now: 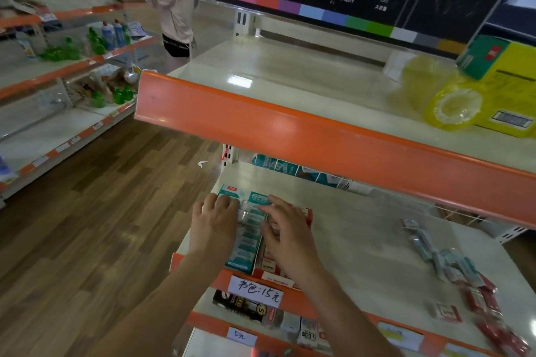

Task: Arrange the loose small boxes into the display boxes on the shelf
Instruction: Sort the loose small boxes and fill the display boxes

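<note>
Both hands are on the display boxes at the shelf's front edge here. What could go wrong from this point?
The teal display box and red display box sit right at the shelf edge; a push from the left hand or right hand might tip them off. The loose small boxes lie scattered far right, near that edge, and could get knocked down when reached for.

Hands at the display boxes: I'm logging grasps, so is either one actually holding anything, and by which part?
Neither plainly grips anything. The left hand rests on the teal display box, the right hand on the red display box, fingers spread over the small boxes inside.
</note>
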`<state>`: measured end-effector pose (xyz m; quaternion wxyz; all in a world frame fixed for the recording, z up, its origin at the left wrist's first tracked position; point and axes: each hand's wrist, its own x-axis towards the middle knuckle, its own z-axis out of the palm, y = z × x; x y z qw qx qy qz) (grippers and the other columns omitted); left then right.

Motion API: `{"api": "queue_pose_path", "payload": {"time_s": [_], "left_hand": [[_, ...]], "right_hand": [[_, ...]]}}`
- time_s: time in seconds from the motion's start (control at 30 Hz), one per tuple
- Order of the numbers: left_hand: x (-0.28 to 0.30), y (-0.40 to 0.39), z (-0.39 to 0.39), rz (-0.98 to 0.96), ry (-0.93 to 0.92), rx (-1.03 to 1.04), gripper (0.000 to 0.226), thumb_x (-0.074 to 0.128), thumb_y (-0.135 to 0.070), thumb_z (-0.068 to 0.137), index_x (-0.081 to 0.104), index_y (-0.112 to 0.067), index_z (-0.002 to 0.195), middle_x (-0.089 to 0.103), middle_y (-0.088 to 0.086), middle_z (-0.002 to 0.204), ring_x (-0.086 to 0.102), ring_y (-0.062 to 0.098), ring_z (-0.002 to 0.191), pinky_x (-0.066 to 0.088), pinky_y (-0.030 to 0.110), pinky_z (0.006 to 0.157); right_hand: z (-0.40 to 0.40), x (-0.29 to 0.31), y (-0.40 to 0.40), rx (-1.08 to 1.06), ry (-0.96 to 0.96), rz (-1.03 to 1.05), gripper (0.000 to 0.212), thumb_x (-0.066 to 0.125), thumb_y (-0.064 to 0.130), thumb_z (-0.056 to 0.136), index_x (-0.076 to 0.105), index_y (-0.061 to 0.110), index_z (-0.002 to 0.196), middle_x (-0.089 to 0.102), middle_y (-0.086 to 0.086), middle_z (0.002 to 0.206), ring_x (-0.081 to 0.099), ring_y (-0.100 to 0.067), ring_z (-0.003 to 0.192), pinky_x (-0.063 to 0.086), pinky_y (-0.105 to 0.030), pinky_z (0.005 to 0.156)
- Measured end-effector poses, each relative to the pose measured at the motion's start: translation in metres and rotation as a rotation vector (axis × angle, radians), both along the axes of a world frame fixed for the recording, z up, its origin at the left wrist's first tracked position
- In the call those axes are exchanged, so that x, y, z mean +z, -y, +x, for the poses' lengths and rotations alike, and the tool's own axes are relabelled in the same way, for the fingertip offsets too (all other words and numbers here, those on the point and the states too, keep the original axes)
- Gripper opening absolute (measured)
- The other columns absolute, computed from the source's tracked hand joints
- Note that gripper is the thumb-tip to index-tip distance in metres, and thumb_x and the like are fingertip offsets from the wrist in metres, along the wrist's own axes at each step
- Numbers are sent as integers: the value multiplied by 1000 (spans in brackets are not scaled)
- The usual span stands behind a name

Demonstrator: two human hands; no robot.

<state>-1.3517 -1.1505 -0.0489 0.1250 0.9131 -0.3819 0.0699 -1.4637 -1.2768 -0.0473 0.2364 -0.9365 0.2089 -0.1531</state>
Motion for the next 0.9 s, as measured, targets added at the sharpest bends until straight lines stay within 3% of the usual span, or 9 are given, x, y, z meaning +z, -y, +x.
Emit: {"api": "queue_pose_path", "payload": {"time_s": [0.1,0.17,0.3,0.4,0.57,0.63,0.73,0.83,0.9], "left_hand": [[2,10,-11,-13,-16,15,39,59,-26,84,49,-26,121,46,0,132,36,22,124,31,37,104],[2,23,-22,-51,-37,-18,43,56,-17,82,50,-24,124,44,2,135,34,24,128,27,40,108],[4,55,-54,-137,-52,-153,41,52,-15,81,55,-21,121,48,3,130,37,27,124,30,42,106],[3,80,-75,-178,-46,-246,40,52,-13,80,58,-18,119,54,4,123,45,28,117,33,40,101],[-5,116,-113,-146,-112,-363,40,46,-20,85,54,-23,124,47,1,132,35,25,127,26,38,107],[-10,129,-130,-124,-121,-415,39,44,-22,87,54,-23,125,47,2,133,34,25,128,24,38,107],[-16,146,-154,-69,-134,-503,39,43,-24,88,53,-21,126,43,3,136,31,27,131,19,42,111],[-16,158,-181,-111,-164,-619,33,64,-16,73,68,-15,106,60,8,118,53,33,115,39,45,101],[-18,165,-199,-175,-188,-690,33,70,-13,64,72,-15,97,67,7,106,61,31,103,48,43,91]], "right_hand": [[-24,0,13,-108,77,-34,21,54,35,95,60,39,115,54,26,119,40,4,113,34,-11,89],[-41,-2,26,-199,84,-23,17,55,32,94,63,37,109,57,25,110,46,0,105,34,-10,79],[-77,-8,53,-339,98,29,19,57,22,94,67,27,109,64,12,110,55,-12,103,44,-24,85],[-101,-9,67,-427,98,66,21,57,21,93,67,27,111,64,10,112,57,-13,103,46,-28,87],[-141,-11,83,-549,82,43,23,61,19,91,68,23,113,64,6,115,60,-17,99,49,-34,90],[-159,-12,88,-599,79,30,23,63,18,90,68,21,112,65,4,115,61,-19,97,50,-33,88],[-187,-13,94,-679,111,34,24,66,17,88,68,22,111,66,5,110,61,-15,94,45,-21,78],[-211,-10,99,-750,87,27,26,68,18,85,68,25,110,67,6,108,61,-12,89,44,-21,72],[-226,-8,104,-795,61,41,28,67,18,84,68,25,112,67,6,111,61,-13,93,48,-25,76]]}}
